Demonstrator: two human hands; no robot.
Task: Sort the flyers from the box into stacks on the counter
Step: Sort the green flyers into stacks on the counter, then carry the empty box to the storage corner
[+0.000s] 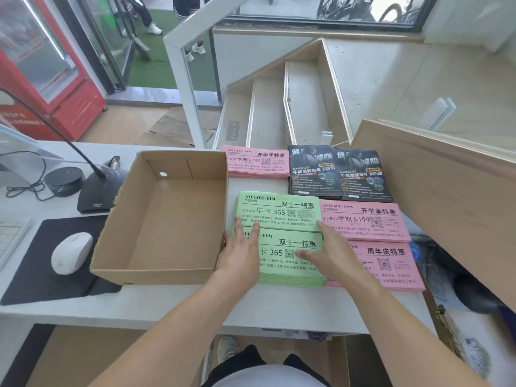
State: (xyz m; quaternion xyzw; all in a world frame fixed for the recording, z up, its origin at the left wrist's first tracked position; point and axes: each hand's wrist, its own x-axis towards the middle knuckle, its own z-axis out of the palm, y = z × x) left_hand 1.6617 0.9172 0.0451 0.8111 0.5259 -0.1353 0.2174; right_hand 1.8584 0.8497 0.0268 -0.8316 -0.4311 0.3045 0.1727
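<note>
An open cardboard box (pixel 156 275) sits empty on the white counter (pixel 173 305). To its right lie flyer stacks. A near green stack (pixel 290 263) and a far green stack (pixel 279 210) lie side by side. My left hand (pixel 240 252) rests flat on the left edge of the near green stack, fingers spread. My right hand (pixel 326 252) lies flat on its right edge. Pink stacks sit at the right (pixel 363 222), near right (pixel 391 263) and far middle (pixel 257 163). Two black flyer stacks (pixel 337 174) lie at the back.
A white mouse (pixel 71 252) rests on a black mat (pixel 47 263) left of the box. A desk microphone base (pixel 95 191) and cables stand behind it. A wooden panel (pixel 446 185) rises at the right. Stairs lie beyond the counter.
</note>
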